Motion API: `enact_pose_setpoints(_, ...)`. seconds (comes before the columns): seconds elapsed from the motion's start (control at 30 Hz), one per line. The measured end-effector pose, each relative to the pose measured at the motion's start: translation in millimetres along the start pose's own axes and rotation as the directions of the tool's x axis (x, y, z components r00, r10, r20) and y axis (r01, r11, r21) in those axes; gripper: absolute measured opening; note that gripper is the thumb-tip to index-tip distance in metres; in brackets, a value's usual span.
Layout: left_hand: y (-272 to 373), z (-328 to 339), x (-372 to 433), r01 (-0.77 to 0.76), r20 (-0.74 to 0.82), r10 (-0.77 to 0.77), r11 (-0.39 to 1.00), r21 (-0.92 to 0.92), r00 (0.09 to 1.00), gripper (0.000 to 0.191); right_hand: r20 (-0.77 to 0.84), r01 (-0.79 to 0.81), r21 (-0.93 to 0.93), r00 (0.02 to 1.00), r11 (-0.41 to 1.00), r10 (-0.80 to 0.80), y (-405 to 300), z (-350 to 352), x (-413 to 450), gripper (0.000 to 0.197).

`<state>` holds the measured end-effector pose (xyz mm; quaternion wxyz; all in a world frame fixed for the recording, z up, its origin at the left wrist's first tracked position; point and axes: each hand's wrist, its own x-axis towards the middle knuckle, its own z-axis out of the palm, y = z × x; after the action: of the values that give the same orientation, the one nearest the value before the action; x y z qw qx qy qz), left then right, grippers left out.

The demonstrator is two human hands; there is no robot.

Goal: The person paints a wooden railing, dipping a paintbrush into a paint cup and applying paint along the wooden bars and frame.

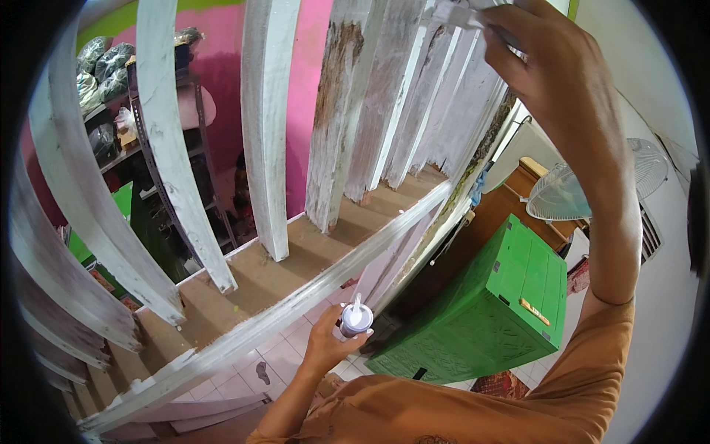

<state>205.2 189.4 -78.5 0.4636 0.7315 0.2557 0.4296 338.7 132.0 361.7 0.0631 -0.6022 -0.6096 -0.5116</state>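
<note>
My left hand [331, 339] holds a small cup of white paint [356, 320] below the wooden rail [310, 283]; a white-coated stick or handle stands up in the cup. High at the upper right, my right hand [546, 72] grips a paintbrush [457, 15] whose white-smeared head is by the tops of the far slats. The upright wooden slats [266, 139] carry uneven white paint. Bare brown wood shows on one wider slat [339, 66]. The slats stand on a brown ledge [310, 244] behind the rail.
A green plastic cabinet [477, 311] stands at the right, with an electric fan [560, 191] beyond it. Through the slats, a metal shelf [166, 194] holds stuffed plastic bags [113, 61] by a pink wall [222, 61]. Tiled floor [277, 355] lies below.
</note>
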Motion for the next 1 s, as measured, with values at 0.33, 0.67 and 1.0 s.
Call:
enact_pose_setpoints(0.33,4,-1,4,-0.015,0.013,0.015,1.000,0.006,1.000,0.052,-0.131,0.178,-0.035,0.975,0.983,-0.181,30,39,13,0.012)
enact_pose_setpoints(0.67,0,-5,-3,-0.005,0.023,0.004,0.999,0.035,1.000,0.053,-0.244,0.234,0.045,0.945,0.971,-0.216,36,51,-1,0.016)
enact_pose_setpoints(1.0,-8,-11,-10,0.049,-0.011,-0.049,0.998,0.026,0.999,0.060,-0.234,0.044,0.343,0.972,0.938,0.039,34,17,-43,0.019)
